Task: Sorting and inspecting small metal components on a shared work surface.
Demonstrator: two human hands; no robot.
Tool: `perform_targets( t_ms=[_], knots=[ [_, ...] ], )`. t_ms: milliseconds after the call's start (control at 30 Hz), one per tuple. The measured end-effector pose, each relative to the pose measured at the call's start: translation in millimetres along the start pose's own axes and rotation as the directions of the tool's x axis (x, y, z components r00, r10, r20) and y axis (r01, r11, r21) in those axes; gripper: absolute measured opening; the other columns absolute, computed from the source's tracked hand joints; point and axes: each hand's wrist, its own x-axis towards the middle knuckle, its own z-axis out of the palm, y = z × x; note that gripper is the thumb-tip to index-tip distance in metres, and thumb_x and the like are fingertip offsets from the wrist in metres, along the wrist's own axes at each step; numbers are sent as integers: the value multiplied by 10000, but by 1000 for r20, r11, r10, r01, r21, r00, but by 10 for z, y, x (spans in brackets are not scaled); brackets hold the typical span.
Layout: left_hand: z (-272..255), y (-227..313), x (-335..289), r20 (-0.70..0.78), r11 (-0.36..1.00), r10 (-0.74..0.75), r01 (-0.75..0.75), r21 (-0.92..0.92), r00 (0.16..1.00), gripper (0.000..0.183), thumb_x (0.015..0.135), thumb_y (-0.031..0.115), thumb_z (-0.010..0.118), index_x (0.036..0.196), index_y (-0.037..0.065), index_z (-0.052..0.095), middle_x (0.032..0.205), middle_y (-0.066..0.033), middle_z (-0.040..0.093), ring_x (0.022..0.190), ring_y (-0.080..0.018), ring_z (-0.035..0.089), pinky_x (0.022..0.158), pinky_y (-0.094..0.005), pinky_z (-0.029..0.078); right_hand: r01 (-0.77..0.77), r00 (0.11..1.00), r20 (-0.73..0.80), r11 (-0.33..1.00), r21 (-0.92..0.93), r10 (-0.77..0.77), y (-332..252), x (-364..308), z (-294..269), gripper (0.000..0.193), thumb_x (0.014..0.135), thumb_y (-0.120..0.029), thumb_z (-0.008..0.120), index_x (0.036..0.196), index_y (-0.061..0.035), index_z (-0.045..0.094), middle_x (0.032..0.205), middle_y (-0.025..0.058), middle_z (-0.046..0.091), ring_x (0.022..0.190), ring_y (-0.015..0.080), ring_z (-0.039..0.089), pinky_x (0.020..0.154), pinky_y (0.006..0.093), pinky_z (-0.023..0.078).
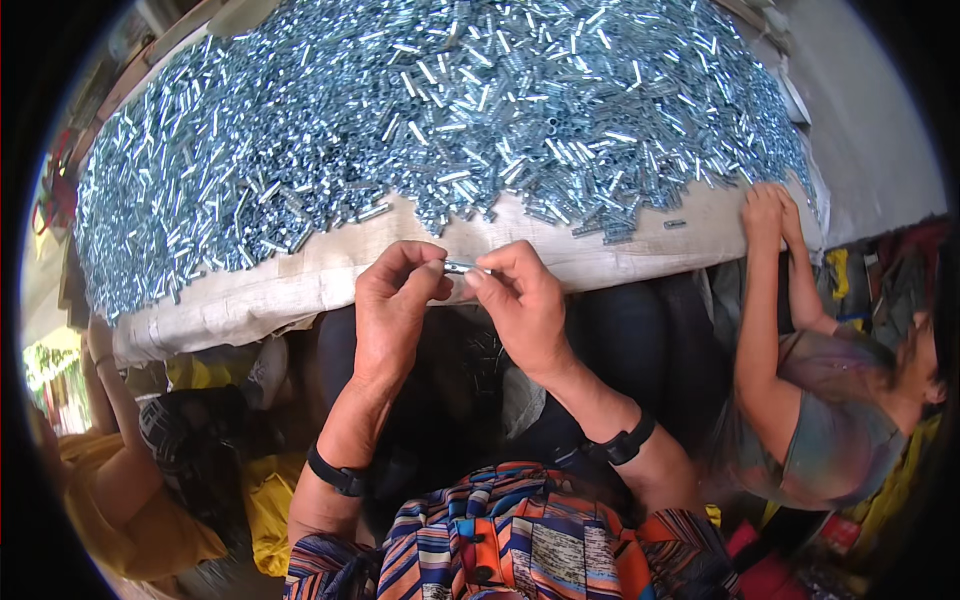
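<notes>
A small, shiny metal tube is held level between my two hands, just over the table's near edge. My left hand pinches its left end between thumb and fingers. At the other end, my right hand is closed on it with thumb and forefinger. My fingertips cover both ends, so only a short middle stretch shows. Right beyond my fingers spreads a broad heap of similar bluish-silver metal tubes.
Pale cloth covers the table's front strip. One loose tube lies apart at the right. A co-worker's hands rest at the table's right end. Another person's arm reaches to the left end. Yellow cloth lies low on the left.
</notes>
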Motion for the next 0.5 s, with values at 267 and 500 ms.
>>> perform_targets(
  t_ms=[267, 500],
  knots=[
    [38, -25, -80, 38, 999, 48, -47, -24, 998, 96, 895, 60, 592, 970, 8, 624, 840, -19, 622, 754, -91, 583, 714, -236, 472, -272, 960, 98, 784, 557, 263, -58, -56, -71, 86, 926, -40, 588, 937, -19, 505, 792, 38, 597, 728, 102, 626, 662, 247, 528],
    [-331, -214, 160, 208, 986, 73, -39, -164, 975, 151, 923, 127, 598, 1045, 58, 540, 887, -33, 572, 758, -110, 544, 659, -237, 425, -349, 936, 309, 356, 867, 167, 114, 138, 85, 121, 889, -74, 616, 887, -15, 511, 749, 107, 634, 633, 184, 666, 576, 276, 560]
  ],
)
